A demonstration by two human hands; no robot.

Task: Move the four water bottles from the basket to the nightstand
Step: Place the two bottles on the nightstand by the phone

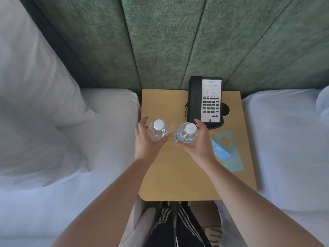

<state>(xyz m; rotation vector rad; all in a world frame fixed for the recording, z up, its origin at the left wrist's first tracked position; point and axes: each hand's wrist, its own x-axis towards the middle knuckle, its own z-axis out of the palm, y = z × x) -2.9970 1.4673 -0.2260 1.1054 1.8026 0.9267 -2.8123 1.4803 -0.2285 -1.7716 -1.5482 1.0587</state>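
Note:
Two clear water bottles with white caps stand upright on the wooden nightstand (178, 175). The left bottle (158, 130) sits near the nightstand's left edge. My left hand (146, 141) cups around it with fingers spread and a gap between fingers and bottle. The right bottle (187, 134), which has a blue label, is tilted slightly, and my right hand (199, 143) wraps it with thumb and fingers on its sides. The basket and any other bottles are out of view.
A black desk phone (204, 100) stands at the nightstand's back, just beyond my right hand. A blue card (220, 150) and a teal door hanger (229, 155) lie to the right. White beds flank the nightstand, and a green padded headboard rises behind it.

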